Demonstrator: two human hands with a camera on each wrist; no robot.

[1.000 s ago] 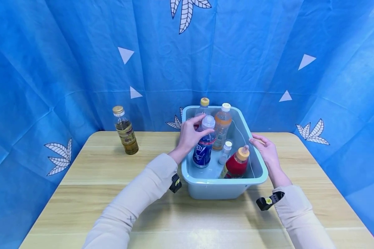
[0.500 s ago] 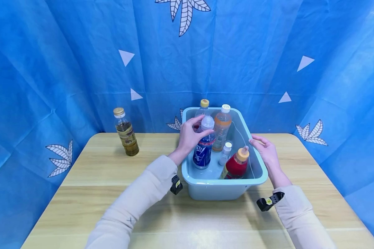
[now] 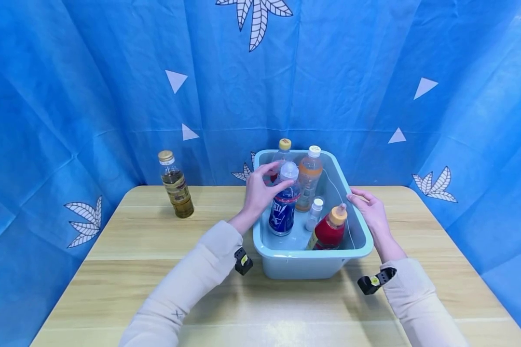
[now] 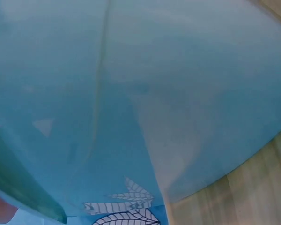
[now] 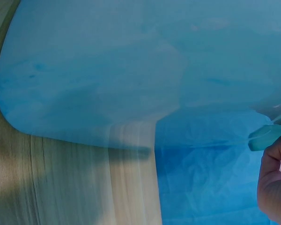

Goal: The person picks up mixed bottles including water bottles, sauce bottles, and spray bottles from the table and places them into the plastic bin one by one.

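Note:
A light-blue plastic tub [image 3: 306, 262] sits on the table with several bottles in it. My left hand [image 3: 260, 189] reaches over its left rim, thumb and fingers spread loosely about the neck of a blue-labelled drink bottle [image 3: 282, 217], which stands upright. On the opposite side my right hand [image 3: 370, 209] pinches the tub's right rim; the right wrist view shows the curled fingers [image 5: 274, 171] at that rim. The left wrist view is filled by the tub's outer wall [image 4: 117, 103], with a bit of the hand at the lower left corner.
Also in the tub are an orange-banded bottle [image 3: 310, 176], a yellow-capped bottle [image 3: 284, 144], a small white-capped bottle [image 3: 314, 214] and a tilted red bottle [image 3: 331, 233]. A bottle of amber liquid [image 3: 177, 193] stands on the wooden table [image 3: 156, 241], left of the tub. A blue curtain [image 3: 243, 96] hangs behind.
My left hand has loosened and drawn back slightly to the left, while the blue-labelled bottle stays in place. The right hand and the tub have not moved.

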